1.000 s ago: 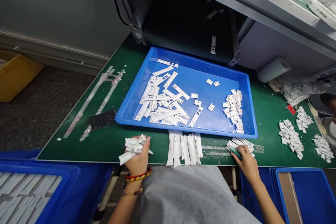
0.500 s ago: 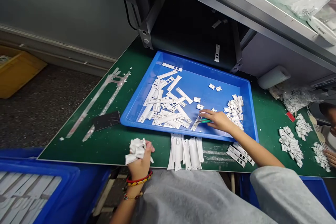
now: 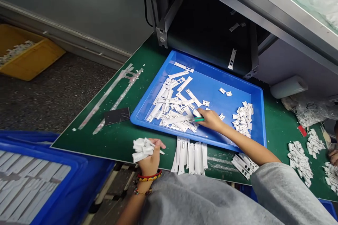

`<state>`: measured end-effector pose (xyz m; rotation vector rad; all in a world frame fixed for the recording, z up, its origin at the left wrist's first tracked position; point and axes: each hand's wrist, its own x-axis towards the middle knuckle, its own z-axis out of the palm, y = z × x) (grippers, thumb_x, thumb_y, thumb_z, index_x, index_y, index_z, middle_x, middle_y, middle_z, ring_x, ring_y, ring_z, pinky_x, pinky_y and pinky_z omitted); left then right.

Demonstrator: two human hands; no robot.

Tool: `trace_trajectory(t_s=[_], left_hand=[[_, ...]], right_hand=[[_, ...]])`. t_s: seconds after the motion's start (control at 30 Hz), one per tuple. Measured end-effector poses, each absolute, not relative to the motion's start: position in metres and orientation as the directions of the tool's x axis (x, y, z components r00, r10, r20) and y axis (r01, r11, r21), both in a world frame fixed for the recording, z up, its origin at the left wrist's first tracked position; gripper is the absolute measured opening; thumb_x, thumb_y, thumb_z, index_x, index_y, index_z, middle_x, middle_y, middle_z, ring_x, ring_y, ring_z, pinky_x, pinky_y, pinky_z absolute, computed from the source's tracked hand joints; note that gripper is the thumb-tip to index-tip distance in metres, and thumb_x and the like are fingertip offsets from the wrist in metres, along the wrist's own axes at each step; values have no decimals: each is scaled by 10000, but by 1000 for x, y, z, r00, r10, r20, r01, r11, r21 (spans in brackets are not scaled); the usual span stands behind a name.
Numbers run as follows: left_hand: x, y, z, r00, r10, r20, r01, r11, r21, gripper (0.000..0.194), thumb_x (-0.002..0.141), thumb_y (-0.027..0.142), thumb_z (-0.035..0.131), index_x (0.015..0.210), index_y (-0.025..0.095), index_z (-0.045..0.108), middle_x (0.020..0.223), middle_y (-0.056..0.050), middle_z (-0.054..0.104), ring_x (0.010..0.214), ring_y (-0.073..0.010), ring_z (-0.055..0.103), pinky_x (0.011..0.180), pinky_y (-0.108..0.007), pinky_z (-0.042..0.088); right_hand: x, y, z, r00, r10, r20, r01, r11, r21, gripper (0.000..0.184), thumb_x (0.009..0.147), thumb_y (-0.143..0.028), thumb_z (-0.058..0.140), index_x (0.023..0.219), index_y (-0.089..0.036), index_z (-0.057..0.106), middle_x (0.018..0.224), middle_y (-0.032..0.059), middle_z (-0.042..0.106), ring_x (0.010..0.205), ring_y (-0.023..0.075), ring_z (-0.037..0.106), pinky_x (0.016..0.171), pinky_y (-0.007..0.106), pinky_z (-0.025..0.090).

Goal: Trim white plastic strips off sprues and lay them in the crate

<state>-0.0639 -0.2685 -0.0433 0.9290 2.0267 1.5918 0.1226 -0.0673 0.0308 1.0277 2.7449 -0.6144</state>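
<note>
My left hand [image 3: 151, 159] is closed round a bunch of white plastic scraps [image 3: 142, 148] at the near edge of the green table [image 3: 116, 137]. My right hand [image 3: 211, 119] reaches into the blue tray [image 3: 229, 81] and pinches green tweezers [image 3: 198, 119], their tips at a long white strip [image 3: 176, 119] in the heap of strips. Small white pieces [image 3: 243, 117] lie heaped at the tray's right side. A row of white strips [image 3: 190, 153] lies on the table in front of the tray.
A dark machine opening [image 3: 211, 31] stands behind the tray. Piles of small white parts [image 3: 299, 160] and a paper roll [image 3: 289, 86] lie at the right, where another person's hand [image 3: 333, 156] shows. A blue bin [image 3: 34, 182] with strips sits low left, a yellow bin [image 3: 26, 54] on the floor.
My right hand moved from the table's front edge into the tray and then left towards the strip heap. My left hand kept its hold on the scraps. The view shifted left.
</note>
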Motion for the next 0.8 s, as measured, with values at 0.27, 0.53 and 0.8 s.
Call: trace_trajectory(t_s=[0.27, 0.53, 0.8], left_hand=[[-72, -263, -21, -615, 638, 464, 677, 125, 726, 334, 803, 398, 717, 616, 191, 533, 517, 11, 594, 451, -150, 576, 488, -281, 463], [-84, -231, 39, -99, 717, 690, 787, -368, 495, 307, 948, 218, 509, 1225, 174, 632, 1111, -127, 729, 972, -241, 698, 844, -357, 558], [-66, -233, 51, -313, 824, 472, 555, -245, 795, 162, 870, 325, 636, 845, 177, 698, 744, -50, 716, 696, -189, 676, 640, -294, 555]], right_hand=[[91, -70, 43, -859, 468, -208, 511, 761, -400, 152, 853, -226, 677, 987, -175, 626, 1012, 65, 707, 893, 198, 661, 627, 240, 347], [108, -99, 109, -914, 394, 96, 284, 790, -543, 220, 810, -210, 670, 1016, -176, 598, 922, 54, 653, 749, 162, 587, 612, 234, 353], [111, -133, 125, -778, 606, 164, 205, 491, -847, 234, 915, -230, 542, 1136, -200, 613, 896, 28, 604, 785, 159, 561, 742, 277, 452]])
